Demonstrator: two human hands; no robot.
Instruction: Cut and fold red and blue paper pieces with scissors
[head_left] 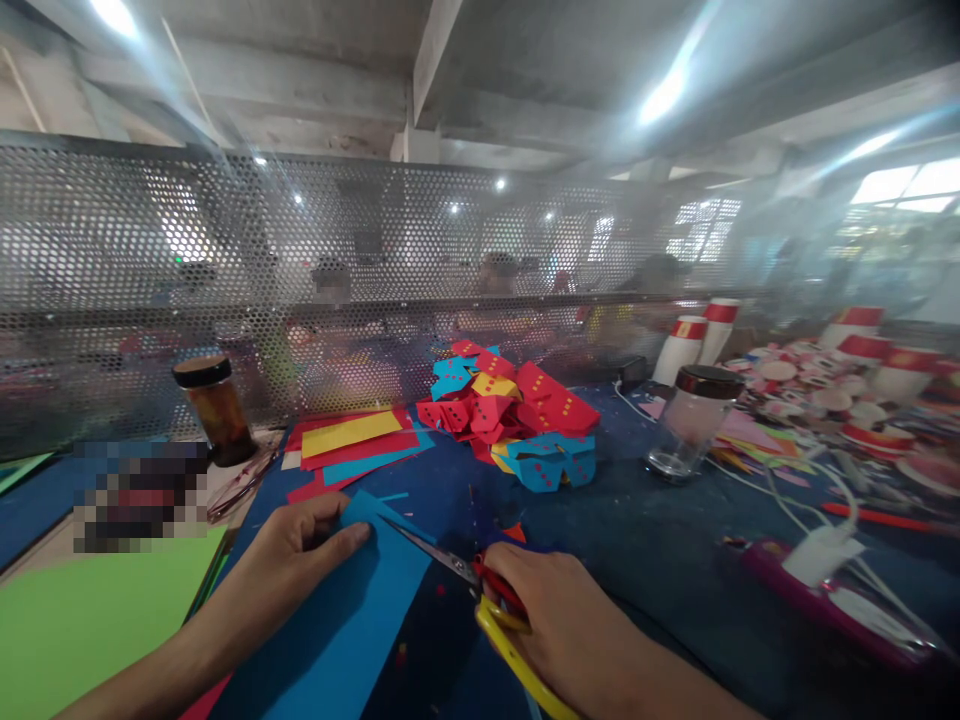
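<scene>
My left hand (304, 555) pinches the upper left edge of a blue sheet of paper (352, 610) between thumb and fingers. In my right hand (544, 610) is a pair of scissors (459, 567) with red and yellow handles. Their blades point up and left and lie at the top of the blue sheet, along a narrow strip there. Beyond my hands rises a pile of folded red, blue and yellow paper pieces (551, 465) with dots on them. Left of the pile lie flat strips of yellow, red and blue paper (352, 435).
Green paper (97, 615) lies at the left, near a dark-lidded jar (217, 410). At the right stand a clear jar (690, 425), white-and-red paper cups (679, 350) and a purple power strip (825, 600) with white cables. A perforated metal screen (360, 220) closes off the back.
</scene>
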